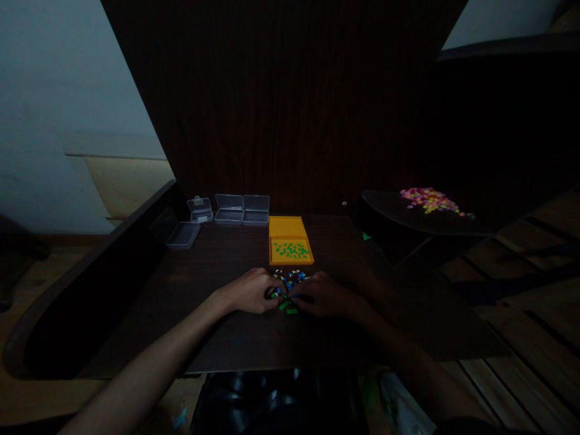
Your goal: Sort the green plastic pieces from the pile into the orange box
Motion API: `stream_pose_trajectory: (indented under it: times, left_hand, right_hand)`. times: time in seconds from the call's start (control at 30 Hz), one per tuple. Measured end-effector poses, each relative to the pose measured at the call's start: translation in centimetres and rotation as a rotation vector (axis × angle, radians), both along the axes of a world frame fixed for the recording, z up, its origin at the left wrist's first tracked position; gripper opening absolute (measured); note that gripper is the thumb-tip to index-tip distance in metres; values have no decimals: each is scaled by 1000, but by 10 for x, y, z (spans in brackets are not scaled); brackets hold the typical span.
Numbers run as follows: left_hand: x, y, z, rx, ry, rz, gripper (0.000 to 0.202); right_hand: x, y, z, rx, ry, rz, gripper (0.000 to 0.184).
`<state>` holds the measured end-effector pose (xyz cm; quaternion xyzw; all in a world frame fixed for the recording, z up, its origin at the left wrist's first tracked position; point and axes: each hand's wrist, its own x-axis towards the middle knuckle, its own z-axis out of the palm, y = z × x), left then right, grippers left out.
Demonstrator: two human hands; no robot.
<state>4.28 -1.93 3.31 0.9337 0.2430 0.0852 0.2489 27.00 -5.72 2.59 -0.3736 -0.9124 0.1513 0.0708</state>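
Dim light; pale wall; dark wooden desk; wooden floor.

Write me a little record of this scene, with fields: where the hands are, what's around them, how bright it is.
Left hand: the left hand is at the pile's left edge; grip unclear
Right hand: the right hand is at its right edge; grip unclear
Between them: pile of small blue, white and green pieces
Beyond the pile: open yellow box with green bits inside
Back left: clear plastic boxes
Right ledge: multicoloured heap
Surface: dark desk
Light: dim
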Motion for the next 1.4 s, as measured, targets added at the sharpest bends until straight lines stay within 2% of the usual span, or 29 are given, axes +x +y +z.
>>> stream_pose_trajectory:
  times: [0.3,0.73,0.9,1.1,1.4]
  left_hand:
    - [1,-1,0,-41,-2,-7,13]
    - [1,-2,4,-36,-1,-3,14]
    - [1,-2,2,-49,-9,-16,12]
    - [1,-1,0,-64,-11,-55,8]
    - [0,0,-3,-52,9,-59,14]
  right_hand:
    - [-1,-1,-2,2,54,36,16]
    - [5,0,-4,22,70,20,13]
    - [6,-1,0,22,100,-7,14]
    - [2,-2,-4,-13,107,39,17]
    - [-1,-1,-2,-23,48,20,15]
